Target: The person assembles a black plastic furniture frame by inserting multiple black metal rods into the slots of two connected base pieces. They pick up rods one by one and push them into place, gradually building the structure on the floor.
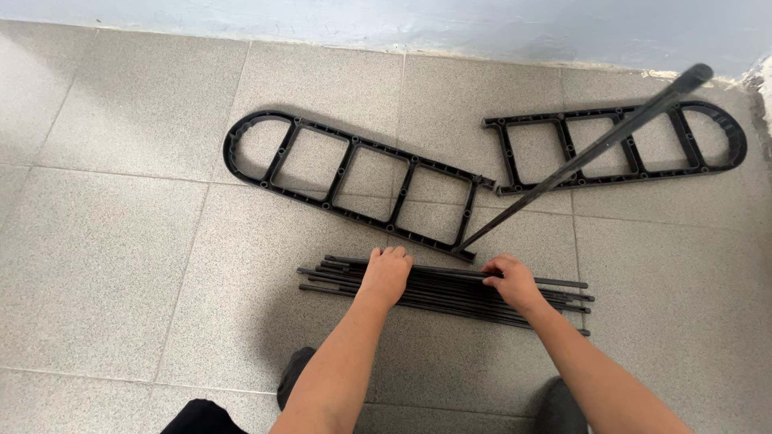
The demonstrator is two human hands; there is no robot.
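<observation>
Looking down from my head camera, I have both hands on a bundle of thin black rods lying flat on the grey tiled floor, roughly in the middle of the view and just in front of my knees. The rods run left to right, their ends uneven on both sides.

My left hand rests palm down on the left part of the bundle, fingers together and curled over the far edge of the rods, pressing on them rather than closing around them. My right hand sits on the right part of the bundle, fingers bent and laid on top of the rods; I cannot tell whether they wrap under any single rod.

One more black rod stands tilted, its lower end set in the near right corner of a long black plastic ladder-shaped frame just beyond my hands, its upper end pointing toward the upper right of the view. That frame lies flat on the floor, rounded at its left end. A second, matching frame lies to its right, near the wall, rounded at its right end; the two square ends almost meet. The tilted rod crosses over this second frame.
</observation>
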